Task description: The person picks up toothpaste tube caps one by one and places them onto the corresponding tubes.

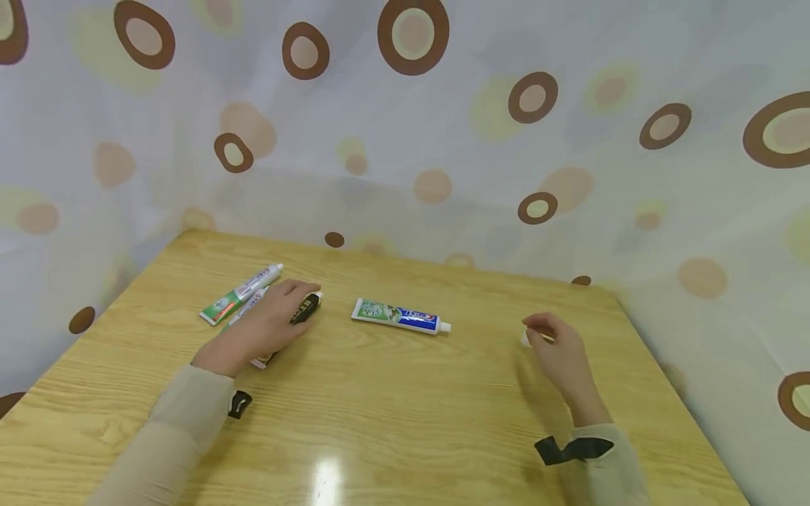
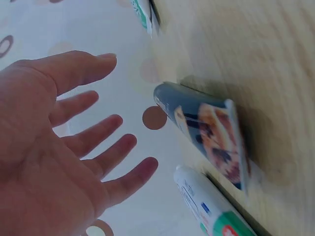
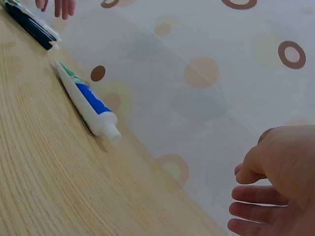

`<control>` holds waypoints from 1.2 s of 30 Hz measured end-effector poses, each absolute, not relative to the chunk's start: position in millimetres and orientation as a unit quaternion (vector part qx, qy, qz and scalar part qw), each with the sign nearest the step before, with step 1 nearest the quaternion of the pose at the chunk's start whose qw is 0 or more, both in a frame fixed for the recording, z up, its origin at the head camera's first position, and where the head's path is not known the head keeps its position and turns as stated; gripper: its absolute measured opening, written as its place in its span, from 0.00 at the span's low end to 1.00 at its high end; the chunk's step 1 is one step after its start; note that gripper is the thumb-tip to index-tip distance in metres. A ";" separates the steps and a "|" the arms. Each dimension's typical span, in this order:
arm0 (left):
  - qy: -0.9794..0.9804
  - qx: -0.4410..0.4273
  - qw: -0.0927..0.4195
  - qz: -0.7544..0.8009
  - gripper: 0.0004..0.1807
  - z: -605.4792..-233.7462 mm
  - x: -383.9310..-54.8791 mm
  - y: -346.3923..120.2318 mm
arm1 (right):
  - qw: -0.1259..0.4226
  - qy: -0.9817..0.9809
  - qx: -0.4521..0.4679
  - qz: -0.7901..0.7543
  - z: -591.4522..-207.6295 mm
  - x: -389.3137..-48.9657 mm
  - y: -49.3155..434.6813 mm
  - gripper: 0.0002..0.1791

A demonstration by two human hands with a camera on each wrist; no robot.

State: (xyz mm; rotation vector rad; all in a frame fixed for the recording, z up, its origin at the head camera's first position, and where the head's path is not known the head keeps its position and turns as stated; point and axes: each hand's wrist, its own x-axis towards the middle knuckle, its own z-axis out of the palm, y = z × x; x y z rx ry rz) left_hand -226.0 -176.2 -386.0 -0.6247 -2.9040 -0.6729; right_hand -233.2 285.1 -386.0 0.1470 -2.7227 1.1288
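My left hand (image 1: 268, 323) is spread palm down above a black toothpaste tube (image 1: 306, 308), hiding much of it in the head view. The left wrist view shows a gap between the fingers and this tube (image 2: 206, 125). Beside it lie two white and green tubes, one (image 1: 243, 294) farther left and one (image 1: 253, 302) partly covered by the hand. My right hand (image 1: 563, 355) is at the right of the table, fingers loosely bent. A small white thing (image 1: 524, 340) shows at its thumb tip; no held thing shows in the right wrist view.
A blue and green toothpaste tube (image 1: 401, 316) lies between the hands, its white cap pointing right. The wooden table (image 1: 392, 407) meets a pale curtain (image 1: 392, 140) with brown rings at the back and sides.
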 end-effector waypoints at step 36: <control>-0.970 -0.093 0.026 -0.221 0.27 -409.5 -211.1 -187.7 | 0.078 -0.974 0.004 0.212 -414.7 -258.1 296.6 0.20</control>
